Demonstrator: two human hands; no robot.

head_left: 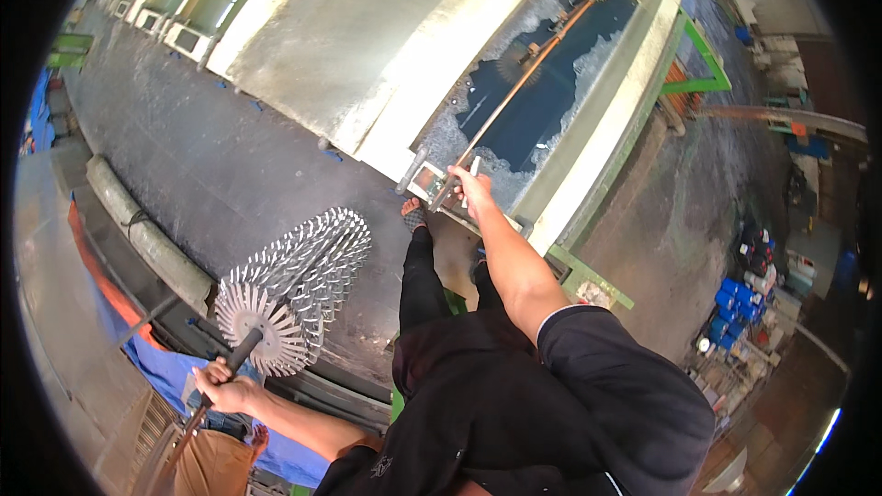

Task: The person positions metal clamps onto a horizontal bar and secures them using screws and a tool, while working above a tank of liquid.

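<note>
Shaft (244, 353), black and cylindrical, fills the left hand's (225, 388) grip, likely supporting the silvery spiked metal roller (299, 287). Right hand (473, 189) grasps a long orange-brown rod (505, 101).

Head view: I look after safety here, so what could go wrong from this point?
The left hand grips the dark bar of the spiked metal rack; if the rack swings, its points may scratch bare skin. The right hand is at the near end of the copper-coloured rod over the foamy liquid; a slip might cause a splash.
</note>
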